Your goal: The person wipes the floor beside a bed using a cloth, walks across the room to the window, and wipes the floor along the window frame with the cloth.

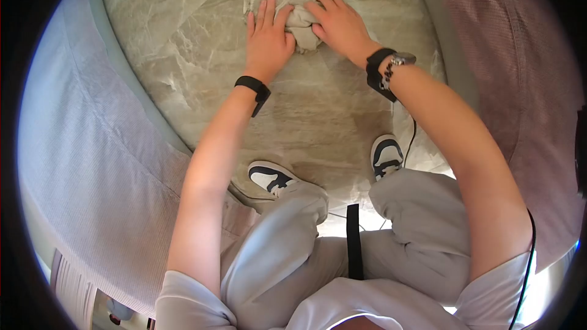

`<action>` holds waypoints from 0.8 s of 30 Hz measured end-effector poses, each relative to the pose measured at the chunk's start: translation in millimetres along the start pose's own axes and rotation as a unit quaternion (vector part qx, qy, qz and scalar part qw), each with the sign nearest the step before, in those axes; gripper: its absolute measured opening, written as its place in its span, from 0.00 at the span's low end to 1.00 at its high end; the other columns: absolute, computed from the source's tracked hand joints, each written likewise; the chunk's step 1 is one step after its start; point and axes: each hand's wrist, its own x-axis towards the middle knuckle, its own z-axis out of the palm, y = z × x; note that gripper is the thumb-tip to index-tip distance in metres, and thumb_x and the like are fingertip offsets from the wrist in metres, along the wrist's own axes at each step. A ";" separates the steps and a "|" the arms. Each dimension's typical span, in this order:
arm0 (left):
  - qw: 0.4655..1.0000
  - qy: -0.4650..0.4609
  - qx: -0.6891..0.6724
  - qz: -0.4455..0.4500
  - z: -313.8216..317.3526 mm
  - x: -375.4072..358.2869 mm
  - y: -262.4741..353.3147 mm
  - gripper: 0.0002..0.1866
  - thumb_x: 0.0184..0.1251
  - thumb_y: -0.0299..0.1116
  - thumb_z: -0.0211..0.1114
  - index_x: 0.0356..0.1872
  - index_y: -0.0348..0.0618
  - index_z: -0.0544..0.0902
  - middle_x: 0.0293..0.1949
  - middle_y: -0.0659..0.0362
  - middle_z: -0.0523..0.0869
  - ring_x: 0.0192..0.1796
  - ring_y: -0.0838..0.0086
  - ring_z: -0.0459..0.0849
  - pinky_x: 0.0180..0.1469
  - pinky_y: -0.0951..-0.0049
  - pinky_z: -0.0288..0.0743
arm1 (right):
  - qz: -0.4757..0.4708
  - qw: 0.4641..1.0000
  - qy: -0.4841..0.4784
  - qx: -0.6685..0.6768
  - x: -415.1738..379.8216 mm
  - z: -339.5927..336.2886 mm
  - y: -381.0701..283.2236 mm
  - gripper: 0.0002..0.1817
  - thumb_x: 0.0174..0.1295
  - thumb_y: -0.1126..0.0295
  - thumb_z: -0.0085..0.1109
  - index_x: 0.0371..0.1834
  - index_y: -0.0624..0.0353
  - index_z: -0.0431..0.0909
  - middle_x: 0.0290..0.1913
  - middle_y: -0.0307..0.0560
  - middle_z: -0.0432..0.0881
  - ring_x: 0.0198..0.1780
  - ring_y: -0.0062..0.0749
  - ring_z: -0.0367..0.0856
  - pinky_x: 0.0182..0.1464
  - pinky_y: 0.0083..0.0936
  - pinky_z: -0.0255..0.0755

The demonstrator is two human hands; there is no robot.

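A crumpled beige cloth point(301, 19) lies bunched on the marbled floor, between my two hands. My left hand point(267, 40) rests flat on the cloth's left part, fingers stretched and apart, with the thumb against the bunched fold. From the right, my right hand point(343, 29) grips the cloth, its fingers bent over the far edge and its thumb at the near side. The cloth beneath my palms and fingers is hidden.
The marbled floor point(293, 110) curves between a grey-blue corduroy sofa point(92, 146) on the left and a mauve one point(507, 73) on the right. My shoes point(272, 177) stand below my hands. A thin black cable point(413, 140) runs near the right shoe.
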 end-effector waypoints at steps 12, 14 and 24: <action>0.999 -0.023 0.020 0.032 -20.9 -2.8 0.5 0.26 0.60 0.27 0.63 0.64 0.44 0.78 0.78 0.45 0.74 0.81 0.52 0.70 0.81 0.45 0.60 | 0.005 0.998 -0.037 0.046 -10.7 -0.3 -15.7 0.29 0.60 0.64 0.72 0.65 0.51 0.77 0.60 0.51 0.77 0.61 0.48 0.78 0.61 0.44 0.80; 0.998 -0.049 0.034 0.015 -10.7 -7.5 9.0 0.25 0.60 0.28 0.65 0.61 0.42 0.78 0.77 0.43 0.75 0.80 0.51 0.71 0.81 0.46 0.60 | 0.023 0.997 -0.050 0.047 -8.9 0.0 -17.8 0.28 0.60 0.64 0.72 0.64 0.51 0.77 0.59 0.48 0.77 0.60 0.47 0.78 0.60 0.42 0.80; 0.998 -0.049 0.034 0.018 -20.0 8.0 15.8 0.19 0.59 0.26 0.64 0.53 0.39 0.77 0.72 0.39 0.79 0.75 0.47 0.77 0.73 0.47 0.72 | 0.028 0.991 -0.086 0.098 -13.8 -23.2 -10.5 0.25 0.64 0.66 0.70 0.65 0.50 0.77 0.61 0.46 0.77 0.61 0.45 0.78 0.61 0.41 0.80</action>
